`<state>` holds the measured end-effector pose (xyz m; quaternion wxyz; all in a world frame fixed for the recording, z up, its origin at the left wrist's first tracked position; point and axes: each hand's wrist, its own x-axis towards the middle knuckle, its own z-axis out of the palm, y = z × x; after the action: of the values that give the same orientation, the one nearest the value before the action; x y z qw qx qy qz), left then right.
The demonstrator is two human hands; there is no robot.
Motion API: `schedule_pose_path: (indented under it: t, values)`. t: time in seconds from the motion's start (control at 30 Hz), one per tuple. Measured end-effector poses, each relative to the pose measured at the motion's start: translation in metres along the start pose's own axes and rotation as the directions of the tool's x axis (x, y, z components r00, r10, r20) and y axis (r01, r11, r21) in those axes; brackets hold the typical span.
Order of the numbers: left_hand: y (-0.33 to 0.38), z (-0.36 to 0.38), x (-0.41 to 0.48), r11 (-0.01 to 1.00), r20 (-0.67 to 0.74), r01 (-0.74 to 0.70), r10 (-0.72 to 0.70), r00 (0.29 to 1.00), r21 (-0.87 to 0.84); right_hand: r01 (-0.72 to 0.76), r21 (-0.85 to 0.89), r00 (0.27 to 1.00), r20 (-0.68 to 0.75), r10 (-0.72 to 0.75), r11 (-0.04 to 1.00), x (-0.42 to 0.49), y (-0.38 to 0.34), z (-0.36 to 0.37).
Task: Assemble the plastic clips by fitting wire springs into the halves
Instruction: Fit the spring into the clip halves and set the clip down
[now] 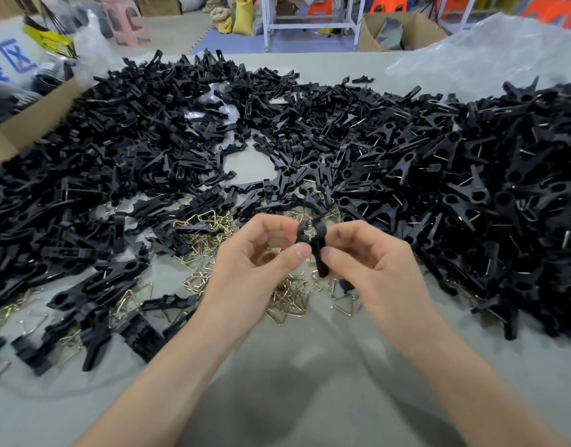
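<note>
Both hands meet above the table's middle. My left hand (261, 253) pinches one black clip half (302, 232) between thumb and fingers. My right hand (368, 256) pinches a second black clip half (319, 250), which stands nearly upright with its tail pointing down. The two halves touch at their upper ends, and a glint of wire shows between them there. Beneath the hands lies a loose heap of brass-coloured wire springs (290, 298).
Black clip halves (155, 150) are heaped across the left and back of the grey table (310, 366). A heap of assembled clips (503, 204) fills the right. A cardboard box (29, 124) sits at the far left, and clear plastic sheeting (487, 50) at the back right.
</note>
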<state>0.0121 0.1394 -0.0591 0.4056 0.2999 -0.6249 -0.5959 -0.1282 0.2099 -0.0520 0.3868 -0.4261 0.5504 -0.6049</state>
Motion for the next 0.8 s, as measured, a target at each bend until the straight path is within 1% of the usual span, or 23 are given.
schedule_pose_path:
  t: [0.1, 0.17, 0.27, 0.37, 0.47, 0.57, 0.8]
  values:
    - [-0.0002, -0.0009, 0.0009, 0.998, -0.01, 0.015, -0.016, 1.0, -0.054, -0.037, 0.106, 0.999, -0.004, 0.037, 0.994, 0.0008, -0.0004, -0.0016]
    - [0.0001, -0.0003, 0.0006, 0.996, 0.002, 0.023, -0.023, 1.0, -0.087, -0.022, 0.099, 1.0, -0.009, 0.023, 0.995, 0.001, -0.0007, -0.0015]
    - [0.0005, -0.0001, 0.0005, 0.995, 0.021, 0.022, -0.02, 1.0, -0.095, -0.003, 0.038, 1.0, -0.018, 0.004, 0.999, 0.0013, -0.0004, -0.0015]
    - [0.0025, 0.0005, 0.0007, 0.994, 0.036, 0.015, -0.011, 0.999, -0.111, 0.009, 0.018, 1.0, -0.019, -0.008, 1.0, 0.0009, 0.0006, -0.0029]
    - [0.0035, 0.0006, 0.0004, 0.991, 0.026, 0.017, -0.014, 1.0, -0.135, 0.007, 0.053, 1.0, -0.017, -0.006, 0.999, 0.0007, 0.0016, -0.0017]
    - [0.0041, 0.0013, 0.0005, 0.993, 0.009, 0.024, -0.023, 1.0, -0.115, -0.01, 0.113, 0.999, -0.034, 0.014, 0.994, 0.0019, 0.0022, -0.0003]
    - [0.0035, 0.0038, -0.0005, 0.99, 0.017, 0.051, -0.049, 0.999, -0.133, -0.01, 0.1, 0.999, -0.03, 0.013, 0.995, 0.0006, 0.0011, 0.0007]
